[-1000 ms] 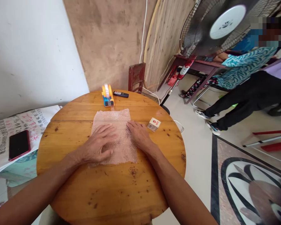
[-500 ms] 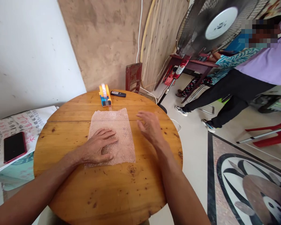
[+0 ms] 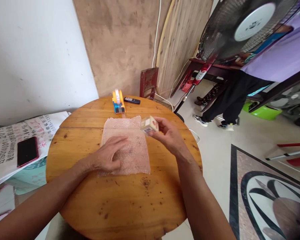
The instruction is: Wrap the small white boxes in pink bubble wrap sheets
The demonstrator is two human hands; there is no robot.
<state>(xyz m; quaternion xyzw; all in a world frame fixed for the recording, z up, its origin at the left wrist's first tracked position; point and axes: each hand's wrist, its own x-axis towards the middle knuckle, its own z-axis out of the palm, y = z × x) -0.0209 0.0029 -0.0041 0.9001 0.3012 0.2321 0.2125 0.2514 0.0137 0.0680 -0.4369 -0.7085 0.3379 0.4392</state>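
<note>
A pinkish sheet of bubble wrap point(image 3: 135, 153) lies flat on the round wooden table point(image 3: 125, 200). On its left part rests my left hand point(image 3: 111, 153), fingers spread, holding nothing. My right hand point(image 3: 168, 135) grips a small cream-coloured box point(image 3: 149, 125) between thumb and fingers, tilted above the sheet's upper right corner. Beyond the sheet stands a yellow and blue tape dispenser point(image 3: 118, 101) with a roll of clear tape. Beside it on the right lies a dark handheld device point(image 3: 132, 100).
Left of the table, a phone point(image 3: 27, 151) lies on paper with writing point(image 3: 51, 125). A standing fan point(image 3: 252, 23) is at the back right, near a person in a purple top point(image 3: 277, 56). A dark red chair point(image 3: 149, 81) stands behind the table.
A small box is now in my right hand, which showed no object before. My left hand stays on the sheet. The view has turned slightly, and the person at the right has shifted.
</note>
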